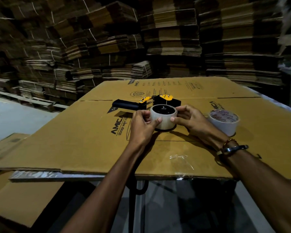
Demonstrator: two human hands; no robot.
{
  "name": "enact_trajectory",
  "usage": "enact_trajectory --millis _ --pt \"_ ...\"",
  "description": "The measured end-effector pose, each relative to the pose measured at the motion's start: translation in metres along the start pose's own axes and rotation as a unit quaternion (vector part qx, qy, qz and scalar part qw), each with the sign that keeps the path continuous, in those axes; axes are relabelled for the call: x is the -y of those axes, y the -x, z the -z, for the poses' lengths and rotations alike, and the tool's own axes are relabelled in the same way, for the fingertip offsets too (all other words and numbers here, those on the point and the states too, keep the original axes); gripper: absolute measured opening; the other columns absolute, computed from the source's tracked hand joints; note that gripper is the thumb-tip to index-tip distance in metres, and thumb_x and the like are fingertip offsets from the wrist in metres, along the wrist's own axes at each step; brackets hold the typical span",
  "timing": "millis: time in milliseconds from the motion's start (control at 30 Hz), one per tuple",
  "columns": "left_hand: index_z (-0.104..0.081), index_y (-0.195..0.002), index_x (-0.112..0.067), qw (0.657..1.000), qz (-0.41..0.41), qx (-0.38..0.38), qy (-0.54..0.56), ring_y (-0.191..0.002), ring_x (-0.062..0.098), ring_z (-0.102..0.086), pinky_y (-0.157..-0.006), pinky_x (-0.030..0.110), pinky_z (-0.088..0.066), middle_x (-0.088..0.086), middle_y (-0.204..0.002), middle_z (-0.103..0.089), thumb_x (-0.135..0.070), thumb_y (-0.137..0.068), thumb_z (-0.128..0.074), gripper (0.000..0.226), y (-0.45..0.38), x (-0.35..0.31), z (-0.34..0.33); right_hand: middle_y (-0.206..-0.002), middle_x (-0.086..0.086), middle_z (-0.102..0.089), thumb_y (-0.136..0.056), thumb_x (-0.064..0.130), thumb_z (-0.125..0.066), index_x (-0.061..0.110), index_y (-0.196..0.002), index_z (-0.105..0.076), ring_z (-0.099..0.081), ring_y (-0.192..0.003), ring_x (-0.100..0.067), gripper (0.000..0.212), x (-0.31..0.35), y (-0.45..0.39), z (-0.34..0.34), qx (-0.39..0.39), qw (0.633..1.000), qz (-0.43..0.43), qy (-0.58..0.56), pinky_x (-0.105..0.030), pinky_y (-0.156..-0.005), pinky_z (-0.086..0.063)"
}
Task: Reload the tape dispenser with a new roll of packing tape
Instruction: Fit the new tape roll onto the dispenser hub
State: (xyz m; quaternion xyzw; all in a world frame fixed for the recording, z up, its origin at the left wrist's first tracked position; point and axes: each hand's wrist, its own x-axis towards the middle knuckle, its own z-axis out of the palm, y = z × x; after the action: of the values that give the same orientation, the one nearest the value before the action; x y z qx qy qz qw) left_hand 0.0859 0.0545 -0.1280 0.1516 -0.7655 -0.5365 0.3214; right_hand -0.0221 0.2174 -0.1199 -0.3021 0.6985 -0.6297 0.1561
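Worktop covered by flattened cardboard sheet [84, 140]; cardboard stacks [175, 31] behind. Spare roll [224, 122] right of tape dispenser [160, 102], scrap of film [181, 159] nearer. Tape roll [163, 119] seated on dispenser, pinched between left hand [144, 126] and right hand [189, 119].

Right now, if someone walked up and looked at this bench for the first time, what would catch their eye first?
Two hands meet at the centre: the left hand and right hand grip a clear roll of packing tape seated on the black and yellow tape dispenser, which lies on its side on a flattened cardboard box. A second tape roll stands just to the right. Behind, stacks of flattened cartons fill the background.
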Motion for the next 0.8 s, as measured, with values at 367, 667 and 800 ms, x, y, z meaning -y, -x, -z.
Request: enact_trajectory --millis 367,667,800 --pt "-0.06 -0.113 -0.011 0.994 -0.062 -0.043 -0.077 -0.097 0.008 -0.059 -0.07 0.016 -0.053 0.005 -0.117 -0.059 -0.018 -0.093 -0.067 0.023 0.004 0.004 -0.001 -0.123 0.0 -0.056 -0.079 0.024 -0.08 0.012 -0.12 -0.049 -0.057 -0.11 -0.009 0.053 0.005 0.001 -0.007 -0.051 0.993 0.023 0.101 -0.026 -0.079 -0.053" --pt "-0.061 -0.111 -0.009 0.991 -0.074 -0.064 -0.094 -0.097 0.007 -0.053 -0.068 -0.002 -0.042 0.005 -0.116 -0.059 -0.012 -0.095 -0.063 0.016 0.006 0.0 -0.001 -0.132 -0.003 -0.049 -0.078 0.03 -0.08 0.019 -0.143 -0.045 -0.055 -0.113 -0.016 0.074 0.008 0.0 -0.01 -0.044 0.99 0.011 0.133 -0.02 -0.071 -0.047" --pt "-0.061 -0.111 -0.01 0.992 -0.07 -0.06 -0.088 -0.095 0.005 -0.054 -0.067 -0.002 -0.042 0.005 -0.117 -0.06 -0.011 -0.095 -0.063 0.017 0.007 -0.001 -0.001 -0.138 -0.003 -0.049 -0.078 0.032 -0.081 0.019 -0.141 -0.045 -0.051 -0.12 -0.017 0.073 0.006 -0.001 -0.011 -0.048 0.988 0.007 0.145 -0.021 -0.069 -0.043"
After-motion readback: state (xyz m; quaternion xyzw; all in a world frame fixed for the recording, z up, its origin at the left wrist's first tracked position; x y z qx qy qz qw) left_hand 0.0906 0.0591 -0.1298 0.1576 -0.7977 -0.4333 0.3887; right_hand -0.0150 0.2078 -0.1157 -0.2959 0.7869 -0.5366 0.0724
